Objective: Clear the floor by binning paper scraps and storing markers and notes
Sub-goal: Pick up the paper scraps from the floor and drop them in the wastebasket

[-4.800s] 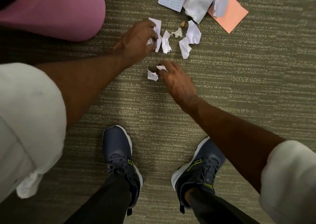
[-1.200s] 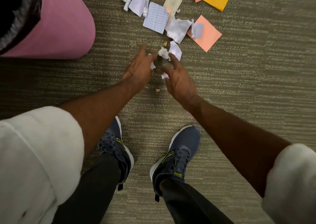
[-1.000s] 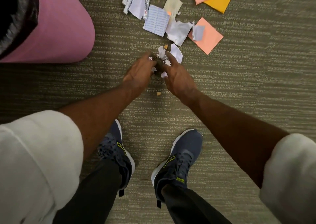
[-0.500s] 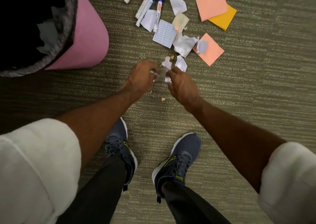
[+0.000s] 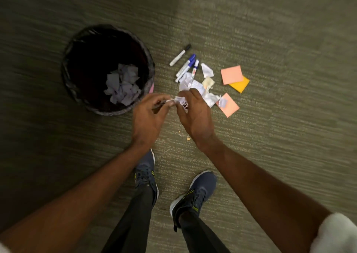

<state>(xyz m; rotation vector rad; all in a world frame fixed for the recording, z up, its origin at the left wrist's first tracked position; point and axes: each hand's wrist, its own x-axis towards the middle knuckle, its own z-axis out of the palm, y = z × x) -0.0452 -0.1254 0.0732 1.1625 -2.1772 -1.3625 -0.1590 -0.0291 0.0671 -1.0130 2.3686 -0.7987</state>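
Near the bottom of the frame stand two dark blue sports shoes (image 5: 146, 173) on the grey-green ribbed carpet (image 5: 270, 146), w/ black trousers above them. Just past the shoes, 2 or 3 tiny orange crumbs of paper (image 5: 188, 138) lie on the carpet.

At the centre, both hands are raised together. The left hand (image 5: 149, 117) has its fingers curled narrow, pinching something small; what exactly, I cannot tell. The right hand (image 5: 195, 115) is closed around a crumpled white paper wad (image 5: 179, 101), which sticks out between the 2 hands.

The relation that matters, in my judgement: the round black-lined waste bin (image 5: 81, 96) opens up and to the left of the wad, just beside the left hand, so the left hand is nearer; the carry goes leftward, short. Inside the bin lies a heap of pale torn paper scraps (image 5: 122, 86); pieces too many to count.

Further, right of centre: approx. 5 white and cream scraps (image 5: 210, 98), blurred and overlapping. Sticky notes: 3 — a salmon one (image 5: 229, 107), a second salmon one (image 5: 231, 74), lying partly over an orange-yellow one (image 5: 240, 84).

Farthest, at upper centre: 4 white whiteboard markers (image 5: 186, 67), one black-capped and three blue, long axes running lower left to upper right.
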